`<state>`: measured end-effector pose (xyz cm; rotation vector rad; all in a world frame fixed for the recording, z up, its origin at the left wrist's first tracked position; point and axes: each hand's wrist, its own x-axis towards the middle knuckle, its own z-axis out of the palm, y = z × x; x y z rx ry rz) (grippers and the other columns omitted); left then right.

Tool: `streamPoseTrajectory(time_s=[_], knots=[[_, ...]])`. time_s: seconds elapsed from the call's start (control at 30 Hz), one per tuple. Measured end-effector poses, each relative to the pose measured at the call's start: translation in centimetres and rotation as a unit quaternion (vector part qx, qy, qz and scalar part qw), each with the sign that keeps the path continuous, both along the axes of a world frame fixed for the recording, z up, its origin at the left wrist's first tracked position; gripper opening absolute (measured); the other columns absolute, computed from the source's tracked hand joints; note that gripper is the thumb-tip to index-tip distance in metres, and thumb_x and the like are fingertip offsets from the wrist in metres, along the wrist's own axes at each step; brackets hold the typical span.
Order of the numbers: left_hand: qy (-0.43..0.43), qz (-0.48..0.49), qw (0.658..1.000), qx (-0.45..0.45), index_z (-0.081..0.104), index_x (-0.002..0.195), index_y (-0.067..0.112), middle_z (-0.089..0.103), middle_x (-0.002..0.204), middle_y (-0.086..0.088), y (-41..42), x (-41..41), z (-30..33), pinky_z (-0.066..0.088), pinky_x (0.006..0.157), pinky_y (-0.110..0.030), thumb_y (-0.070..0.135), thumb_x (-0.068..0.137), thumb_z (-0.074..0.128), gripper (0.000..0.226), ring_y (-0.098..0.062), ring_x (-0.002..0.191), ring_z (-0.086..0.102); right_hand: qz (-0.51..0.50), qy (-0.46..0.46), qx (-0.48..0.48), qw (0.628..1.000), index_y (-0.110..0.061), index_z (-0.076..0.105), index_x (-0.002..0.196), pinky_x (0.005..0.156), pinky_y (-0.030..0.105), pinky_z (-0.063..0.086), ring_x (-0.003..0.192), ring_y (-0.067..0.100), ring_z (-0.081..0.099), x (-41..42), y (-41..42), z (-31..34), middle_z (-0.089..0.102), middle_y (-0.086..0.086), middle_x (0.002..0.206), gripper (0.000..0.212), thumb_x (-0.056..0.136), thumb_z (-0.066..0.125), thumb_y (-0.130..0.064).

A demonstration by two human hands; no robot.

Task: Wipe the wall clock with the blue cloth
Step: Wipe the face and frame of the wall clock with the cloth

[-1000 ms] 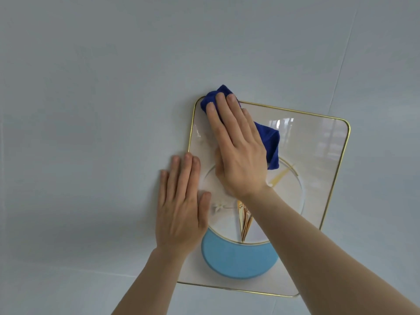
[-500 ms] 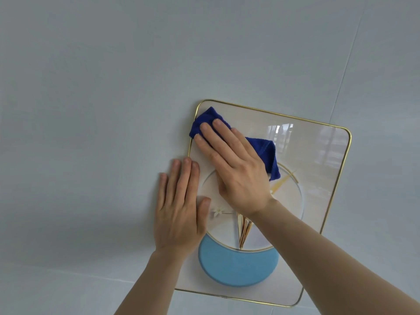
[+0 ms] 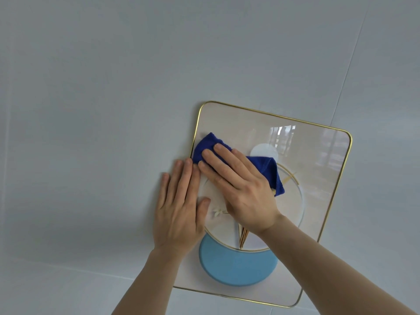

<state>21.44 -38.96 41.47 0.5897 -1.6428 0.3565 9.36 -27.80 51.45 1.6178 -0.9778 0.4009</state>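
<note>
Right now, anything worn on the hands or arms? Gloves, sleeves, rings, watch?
Nothing. The left hand and right hand are bare, with no gloves or rings visible. Both forearms are uncovered as far as the frame shows: no sleeves, watch or wristband. Fingernails are short and unpainted.

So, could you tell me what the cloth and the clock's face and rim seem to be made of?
Blue cloth: soft fuzzy pile, probably microfibre. Clock face: glossy, glass or acrylic, it mirrors a window. Rim: thin shiny gold strip, likely metal, possibly plated plastic.
</note>
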Motion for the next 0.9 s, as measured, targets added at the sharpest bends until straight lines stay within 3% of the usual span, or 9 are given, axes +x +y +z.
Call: streamPoseTrajectory(time_s=[0.23, 0.4, 0.57, 0.77, 0.9], knots=[[-0.005, 0.001, 1.0, -0.002, 0.012, 0.164, 0.011, 0.015, 0.173, -0.007, -0.1, -0.1, -0.1, 0.015, 0.131, -0.049, 0.038, 0.109, 0.026, 0.063, -0.028, 0.161, 0.019, -0.022, -0.005, -0.01, 1.0, -0.012, 0.051, 0.152, 0.124, 0.05, 0.036, 0.154, 0.029, 0.038, -1.6, 1.0, -1.8, 0.047, 0.005, 0.161, 0.052, 0.103, 0.046, 0.003], [-0.011, 0.01, 1.0, 0.005, 0.006, 0.165, 0.013, 0.011, 0.174, -0.005, 0.1, -0.2, -0.1, 0.01, 0.132, -0.048, 0.038, 0.109, 0.023, 0.064, -0.027, 0.162, 0.012, -0.043, -0.044, 0.005, 0.998, -0.012, 0.045, 0.156, 0.128, 0.048, 0.028, 0.157, 0.029, 0.031, -3.9, 3.3, -5.3, 0.04, 0.005, 0.165, 0.048, 0.11, 0.033, -0.004], [-0.015, 0.02, 1.0, 0.008, 0.007, 0.165, 0.011, 0.01, 0.173, -0.007, 0.3, -0.1, 0.0, 0.012, 0.132, -0.049, 0.039, 0.11, 0.023, 0.064, -0.028, 0.162, 0.013, -0.076, -0.096, 0.026, 0.992, -0.012, 0.05, 0.152, 0.127, 0.049, 0.032, 0.156, 0.03, 0.032, -5.3, 6.1, -9.7, 0.044, 0.005, 0.162, 0.065, 0.099, 0.021, 0.012], [-0.036, 0.027, 0.999, 0.024, 0.009, 0.165, 0.008, 0.01, 0.174, -0.011, 0.9, 0.3, 0.2, 0.013, 0.131, -0.052, 0.039, 0.109, 0.021, 0.065, -0.03, 0.162, 0.013, -0.151, -0.127, 0.073, 0.978, -0.014, 0.065, 0.14, 0.114, 0.041, 0.042, 0.145, 0.026, 0.048, -6.0, 11.8, -15.8, 0.057, 0.0, 0.152, 0.074, 0.104, 0.003, 0.001], [-0.043, 0.0, 0.998, 0.052, 0.016, 0.164, 0.006, 0.014, 0.174, -0.012, 2.0, 1.0, 0.6, 0.015, 0.131, -0.053, 0.04, 0.108, 0.021, 0.066, -0.03, 0.162, 0.013, -0.198, -0.131, 0.106, 0.966, -0.018, 0.078, 0.123, 0.099, 0.035, 0.056, 0.126, 0.024, 0.068, -6.4, 15.8, -18.9, 0.073, -0.001, 0.133, 0.074, 0.103, 0.01, 0.004]])
